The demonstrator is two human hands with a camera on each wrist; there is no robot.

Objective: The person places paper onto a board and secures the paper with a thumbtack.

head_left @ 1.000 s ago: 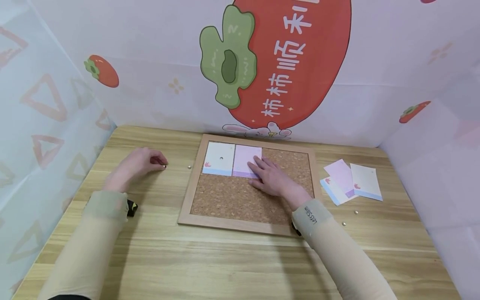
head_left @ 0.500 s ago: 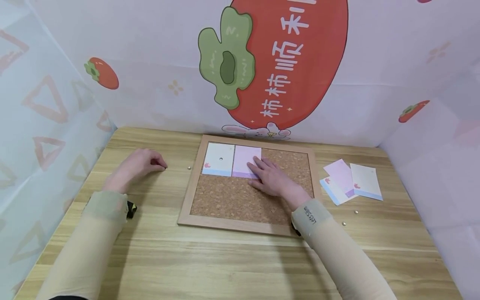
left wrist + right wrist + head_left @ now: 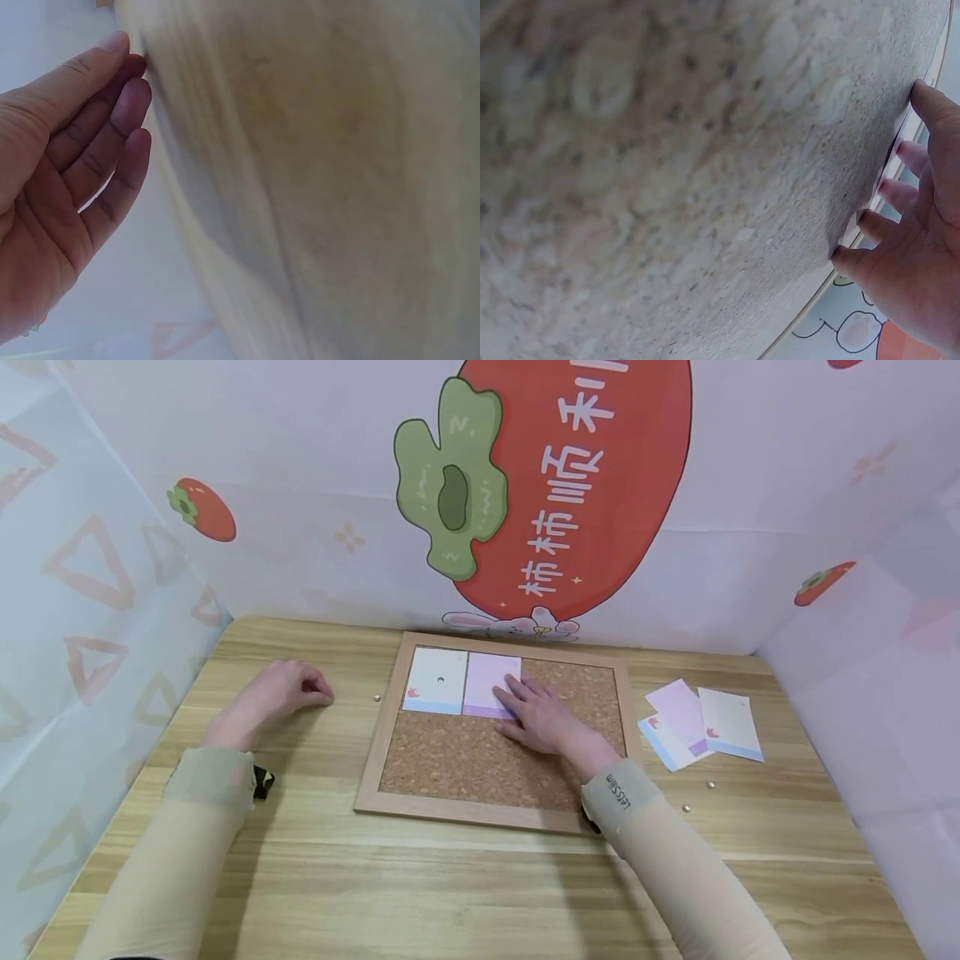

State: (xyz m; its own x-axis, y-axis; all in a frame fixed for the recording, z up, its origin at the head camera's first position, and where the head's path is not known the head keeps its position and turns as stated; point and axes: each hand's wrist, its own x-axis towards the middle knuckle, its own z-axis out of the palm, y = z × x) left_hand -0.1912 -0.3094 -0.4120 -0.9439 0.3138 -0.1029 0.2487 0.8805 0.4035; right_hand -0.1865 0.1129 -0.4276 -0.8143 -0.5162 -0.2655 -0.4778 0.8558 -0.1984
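Observation:
At the left of the table, my left hand (image 3: 281, 689) has thumb and index fingertip together at the wood; the small silver thumbtack between them is now hidden by the fingers. The left wrist view also shows the left hand (image 3: 82, 135) pinching, with its other fingers bent. My right hand (image 3: 543, 718) lies with fingers spread, its fingertips holding a pink note (image 3: 483, 681) flat on the framed corkboard (image 3: 465, 760). In the right wrist view the right hand's fingers (image 3: 877, 225) reach across the cork. Beside the pink note, a cream note (image 3: 425, 664) bears a silver thumbtack (image 3: 440, 680) near its middle.
Another thumbtack (image 3: 377, 698) lies between the left hand and the board. Right of the board are a loose pink note (image 3: 678, 710), a cream note (image 3: 733, 722) and a partly covered note (image 3: 667, 747). Two tacks (image 3: 686, 808) lie nearer. Printed cloth walls (image 3: 322, 568) enclose the table.
The silver tack at my left fingertips showed a second ago and is now covered by them. The right hand has stayed on the pink note; the view has shifted slightly.

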